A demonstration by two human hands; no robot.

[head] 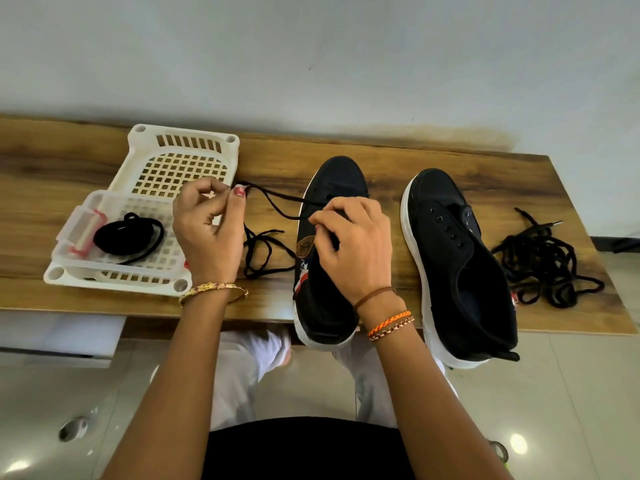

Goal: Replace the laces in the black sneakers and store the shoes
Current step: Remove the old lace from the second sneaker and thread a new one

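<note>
Now the left hand pinches the new lace near its tip, while the right hand pinches it at the eyelets of the left sneaker on the worktop. Limp, light cord, that: best held by the stiff tip. Right sneaker waits unlaced; old laces lie beside it.

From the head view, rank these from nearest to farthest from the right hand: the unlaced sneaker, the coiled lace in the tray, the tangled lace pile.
1. Unlaced sneaker, just to the right of the right hand.
2. Tangled lace pile, farther right, past that sneaker.
3. Coiled lace, far left in the white tray, beyond the left hand.
</note>
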